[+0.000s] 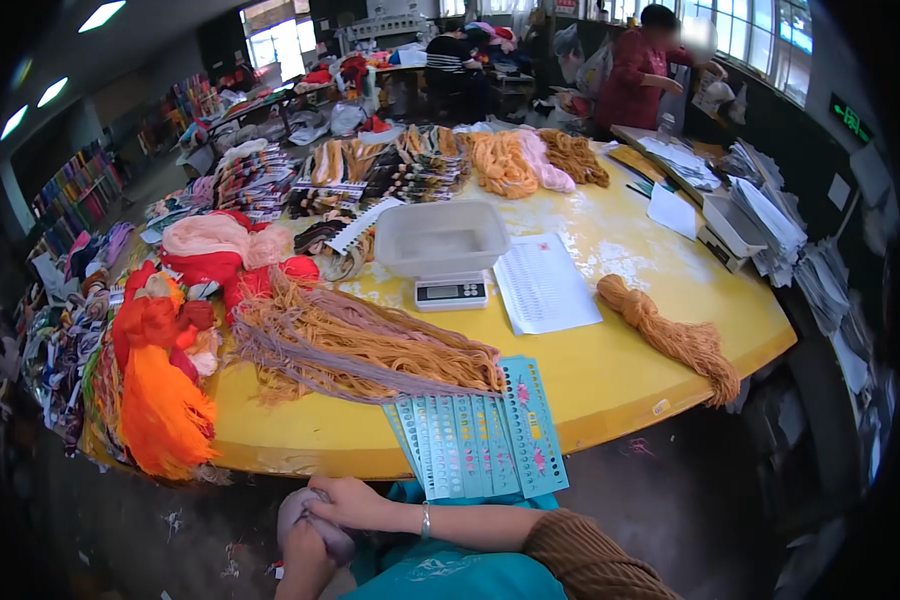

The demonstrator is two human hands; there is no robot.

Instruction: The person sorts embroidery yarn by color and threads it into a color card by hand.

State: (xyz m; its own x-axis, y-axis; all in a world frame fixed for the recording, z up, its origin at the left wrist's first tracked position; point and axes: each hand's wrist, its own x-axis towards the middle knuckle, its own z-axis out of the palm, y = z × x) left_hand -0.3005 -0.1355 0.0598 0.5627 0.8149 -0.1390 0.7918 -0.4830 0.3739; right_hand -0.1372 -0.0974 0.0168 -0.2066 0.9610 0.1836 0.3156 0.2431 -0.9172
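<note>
Below the table's front edge, my right hand [355, 502] and my left hand [307, 548] are both closed on a greyish-purple bundle [338, 541], which looks like yarn. A wide spread of tan and mauve strands [390, 345] lies on the yellow table [300, 440] in front of them. Teal cards with rows of holes [480, 440] hang over the edge beneath the strand ends. Behind stands a digital scale [451, 292] bearing a clear plastic tub [442, 238], with a printed sheet [546, 283] at its right.
Orange yarn [165, 410] and red yarn [150, 325] lie at the left. A twisted tan skein [670, 335] rests at the right. Thread bundles [250, 180] line the back. Paper stacks [770, 225] stand far right. One person [635, 75] stands behind the table; another [455, 70] is farther back.
</note>
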